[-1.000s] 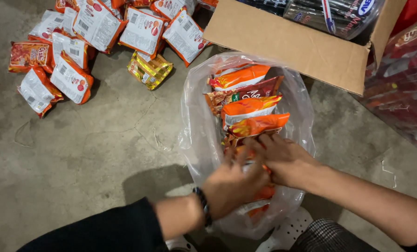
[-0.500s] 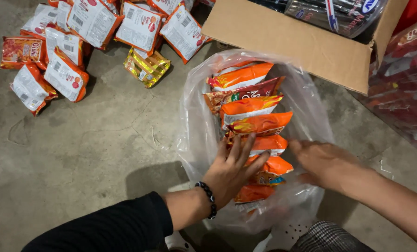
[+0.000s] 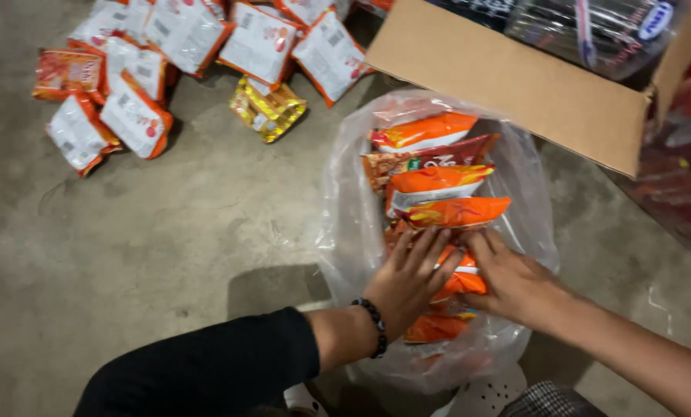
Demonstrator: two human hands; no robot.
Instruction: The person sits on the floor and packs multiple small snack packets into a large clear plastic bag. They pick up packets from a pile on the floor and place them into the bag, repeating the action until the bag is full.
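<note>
A clear plastic bag (image 3: 353, 193) stands open on the concrete floor, packed with a row of orange and red snack packets (image 3: 438, 181). My left hand (image 3: 411, 278), with a dark bead bracelet at the wrist, lies flat with spread fingers on the packets nearest me. My right hand (image 3: 511, 278) rests on the same packets from the right, fingers pressing an orange packet (image 3: 460, 283). Neither hand grips anything that I can see.
A pile of loose orange-and-white snack packets (image 3: 137, 116) and a yellow packet (image 3: 268, 110) lie at the upper left. A cardboard box (image 3: 507, 77) with wrapped goods stands behind the bag. Red packaged goods (image 3: 681, 154) are at the right edge.
My right hand moved back in from the bag's right side onto the packets, beside my left hand. The view shifted slightly right.
</note>
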